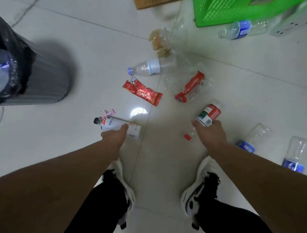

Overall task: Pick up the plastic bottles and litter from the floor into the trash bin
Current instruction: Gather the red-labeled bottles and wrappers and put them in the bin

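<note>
Litter lies scattered over the pale tiled floor [234, 75] ahead of the person's feet, while both hands are already full. The left hand [115, 137] has its fingers curled round a white-labelled bottle with a black cap [113, 125], its long axis running left to right with the cap pointing towards the grey ribbed trash bin with a black liner [43, 81]. The right hand [210, 133] grips a clear bottle with a red and green label [209, 114], tilted up and to the right. The bin stands up and to the left of both hands, nearer the left one, so that hand probably has the shorter reach. Two red foil wrappers [143, 92] and a clear bottle with a pale blue cap [145, 67] remain just beyond the hands.
</note>
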### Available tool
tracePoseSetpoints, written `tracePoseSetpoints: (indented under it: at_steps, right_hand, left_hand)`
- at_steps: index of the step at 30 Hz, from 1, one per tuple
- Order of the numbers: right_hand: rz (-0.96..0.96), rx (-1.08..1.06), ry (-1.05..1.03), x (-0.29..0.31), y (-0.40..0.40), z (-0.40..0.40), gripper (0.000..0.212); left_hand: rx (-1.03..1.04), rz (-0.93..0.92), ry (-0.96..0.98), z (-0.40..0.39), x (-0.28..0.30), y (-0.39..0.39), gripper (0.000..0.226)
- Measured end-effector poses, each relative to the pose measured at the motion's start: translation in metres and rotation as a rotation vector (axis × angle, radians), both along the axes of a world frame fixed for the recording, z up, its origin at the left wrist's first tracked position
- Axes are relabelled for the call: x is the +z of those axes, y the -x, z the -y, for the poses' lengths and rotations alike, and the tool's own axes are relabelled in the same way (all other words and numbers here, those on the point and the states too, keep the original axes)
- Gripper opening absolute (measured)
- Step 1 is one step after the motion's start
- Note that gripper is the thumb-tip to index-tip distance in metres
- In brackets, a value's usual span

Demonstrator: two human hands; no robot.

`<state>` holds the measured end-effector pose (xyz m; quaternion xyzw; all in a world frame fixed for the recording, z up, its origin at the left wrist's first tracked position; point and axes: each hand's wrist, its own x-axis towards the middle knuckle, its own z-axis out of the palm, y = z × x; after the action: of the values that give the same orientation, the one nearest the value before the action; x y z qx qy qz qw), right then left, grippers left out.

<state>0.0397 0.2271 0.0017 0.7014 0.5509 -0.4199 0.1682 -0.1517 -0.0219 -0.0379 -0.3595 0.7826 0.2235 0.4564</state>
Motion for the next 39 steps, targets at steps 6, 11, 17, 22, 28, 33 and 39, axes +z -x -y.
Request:
tracePoseSetpoints:
  at_steps: [6,11,17,22,28,33,39]
  right_hand:
    - [0.066,-0.275,-0.104,-0.122,0.011,-0.024,0.103]
    - [0.043,-0.267,-0.146,-0.134,0.001,-0.033,0.087]
    - [-0.124,-0.058,-0.185,-0.045,-0.015,-0.03,0.065]
    - [-0.161,0.044,-0.096,0.038,-0.023,-0.042,0.063]
    - [-0.268,0.132,-0.072,0.125,-0.023,-0.057,0.066]
    - [-0.259,0.236,-0.091,0.17,-0.023,-0.076,0.077]
    - [-0.236,0.345,-0.072,0.195,-0.025,-0.091,0.072]
  left_hand:
    - [0.411,-0.064,0.078,-0.011,-0.109,0.005,0.106]
    - [0.432,-0.26,0.163,-0.015,-0.104,0.0,0.099]
    - [-0.055,-0.375,0.063,-0.024,-0.014,-0.019,0.073]
    - [-0.365,-0.497,-0.129,-0.046,0.073,-0.035,0.066]
    - [-0.417,-0.389,-0.301,-0.069,0.161,-0.053,0.07]
    - [-0.383,-0.319,-0.38,-0.087,0.199,-0.057,0.073]
    - [-0.505,-0.37,-0.37,-0.098,0.207,-0.038,0.083]
